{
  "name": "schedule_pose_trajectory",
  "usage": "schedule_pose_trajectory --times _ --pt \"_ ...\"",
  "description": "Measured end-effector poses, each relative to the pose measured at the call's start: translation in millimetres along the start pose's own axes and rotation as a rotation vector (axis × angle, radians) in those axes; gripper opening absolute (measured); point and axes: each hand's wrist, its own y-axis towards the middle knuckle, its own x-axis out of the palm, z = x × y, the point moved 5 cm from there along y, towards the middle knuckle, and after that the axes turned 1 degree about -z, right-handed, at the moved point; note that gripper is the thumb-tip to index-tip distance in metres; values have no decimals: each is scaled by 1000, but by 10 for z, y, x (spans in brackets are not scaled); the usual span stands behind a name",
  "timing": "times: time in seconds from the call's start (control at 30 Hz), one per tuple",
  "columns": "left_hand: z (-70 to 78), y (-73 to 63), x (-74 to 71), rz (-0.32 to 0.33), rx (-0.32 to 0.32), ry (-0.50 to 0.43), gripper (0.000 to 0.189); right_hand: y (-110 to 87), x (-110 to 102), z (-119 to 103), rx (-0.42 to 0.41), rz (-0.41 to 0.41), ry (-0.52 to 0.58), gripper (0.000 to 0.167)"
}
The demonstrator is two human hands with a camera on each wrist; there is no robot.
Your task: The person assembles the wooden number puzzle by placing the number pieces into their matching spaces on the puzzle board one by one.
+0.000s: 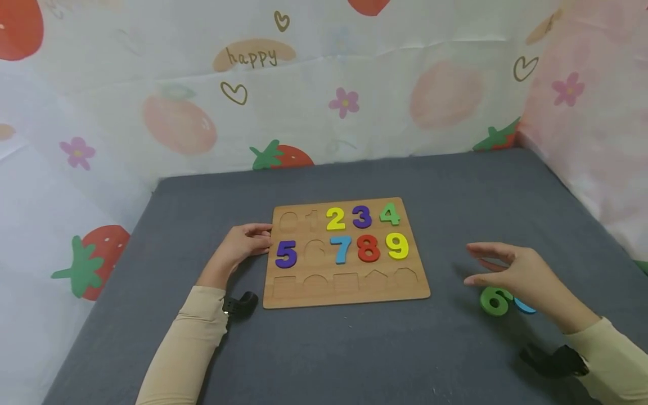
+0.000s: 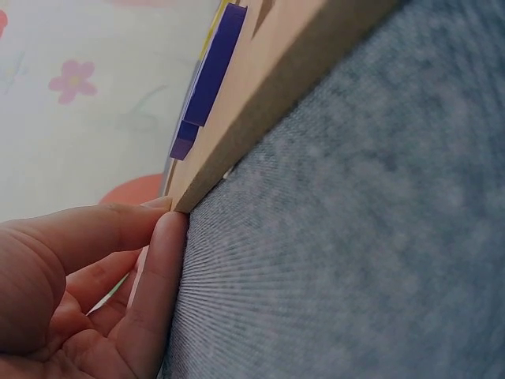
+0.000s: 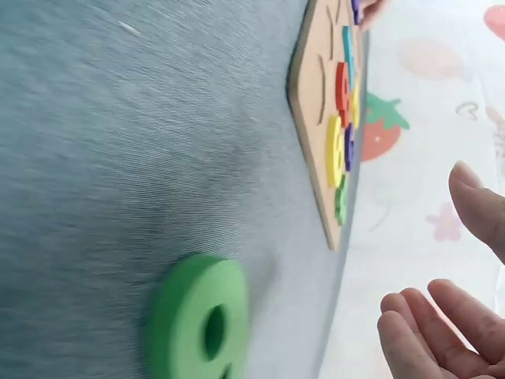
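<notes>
A wooden number puzzle board [image 1: 324,268] lies flat on the grey cloth. Seated or lying on it are the numbers 2, 3, 4, 5, 7, 8 and 9, among them a purple 5 [image 1: 286,255]; outlines of 0, 1 and 6 show bare. My left hand [image 1: 242,247] pinches the board's left edge between thumb and finger, seen close in the left wrist view. Over to the right, my right hand [image 1: 526,275] hovers with fingers apart and holds nothing. Below it lie a green 6 [image 1: 486,305] and a blue piece [image 1: 525,307], partly hidden by the hand.
The grey cloth [image 1: 354,360] covers the table. A white sheet [image 1: 304,124] printed with strawberries, flowers and hearts hangs behind and at both sides. Dark wrist devices [image 1: 554,361] sit on both wrists. The board's lowest row has bare shape outlines.
</notes>
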Motion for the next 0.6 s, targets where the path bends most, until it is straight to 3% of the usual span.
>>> schedule_pose_trajectory --times 0.6 --pt "-3 22 -7 -2 7 -2 50 -342 24 552 124 38 -117 79"
